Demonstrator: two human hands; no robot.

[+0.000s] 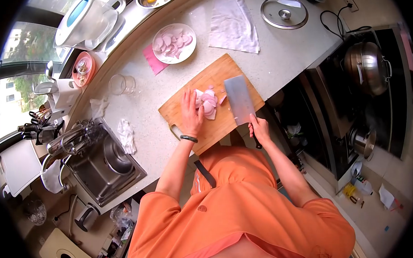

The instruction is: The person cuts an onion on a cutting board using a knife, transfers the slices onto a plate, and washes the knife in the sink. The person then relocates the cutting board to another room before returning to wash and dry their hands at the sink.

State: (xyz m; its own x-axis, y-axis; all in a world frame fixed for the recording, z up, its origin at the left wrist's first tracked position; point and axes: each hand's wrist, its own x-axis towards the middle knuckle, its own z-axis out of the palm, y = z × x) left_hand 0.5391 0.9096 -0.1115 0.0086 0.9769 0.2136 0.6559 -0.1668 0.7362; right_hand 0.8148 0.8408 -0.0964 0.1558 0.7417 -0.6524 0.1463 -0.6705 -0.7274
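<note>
A wooden cutting board (215, 75) lies at a slant on the counter's front edge. Pink slices (208, 104) are piled near its middle. My left hand (191, 113) rests on the board at the left side of the pile, fingers stretched out and touching the slices. In my right hand (260, 129) is the handle of a wide cleaver (238, 99), its blade over the right part of the board, just right of the pile. One thin slice lies between pile and blade. Beyond the board, a white plate (188, 52) holds more pink slices and partly covers a pink cloth (153, 61).
A white cloth (233, 25) and a glass lid (284, 12) lie at the back. To the left are a glass jar (122, 85), a crumpled cloth (126, 136) and the sink (120, 182). The stove with a steel pot (367, 68) is at the right.
</note>
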